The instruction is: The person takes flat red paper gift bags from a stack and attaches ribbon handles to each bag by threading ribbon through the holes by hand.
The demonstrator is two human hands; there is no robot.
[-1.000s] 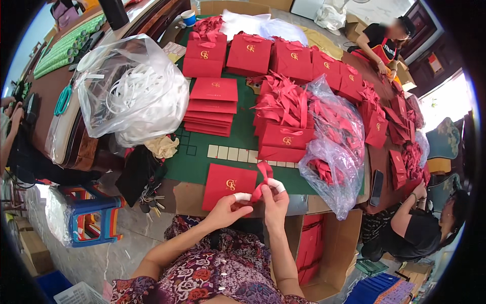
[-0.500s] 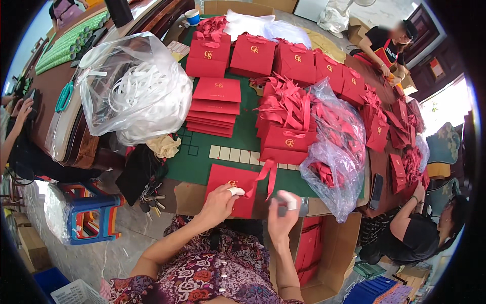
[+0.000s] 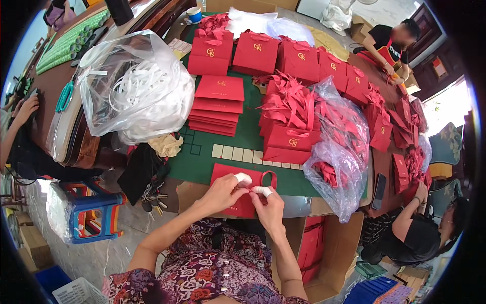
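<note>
A flat red paper bag [image 3: 242,209] lies at the table's near edge, under both my hands. My left hand [image 3: 228,192] is closed in a pinch over its middle. My right hand [image 3: 268,206] pinches close beside it, and the fingertips nearly meet. A red ribbon [image 3: 274,178] loops up from between them, beyond the bag's right side; its ends are hidden by my fingers. White wraps cover a finger on each hand. Just beyond lie a stack of flat red bags [image 3: 217,107] and a standing red bag [image 3: 289,147] topped with loose ribbons [image 3: 289,104].
A clear plastic bag of white ribbon [image 3: 136,91] sits at the left. Another clear bag [image 3: 340,167] holds red ribbons at the right. Finished-looking red bags [image 3: 257,50] line the far side. A phone [image 3: 378,190] lies near a seated person [image 3: 425,228]; an open carton [image 3: 331,263] stands below.
My right hand has moved left and in to meet my left hand. The ribbon's hanging end has become a loop. The view has shifted slightly.
</note>
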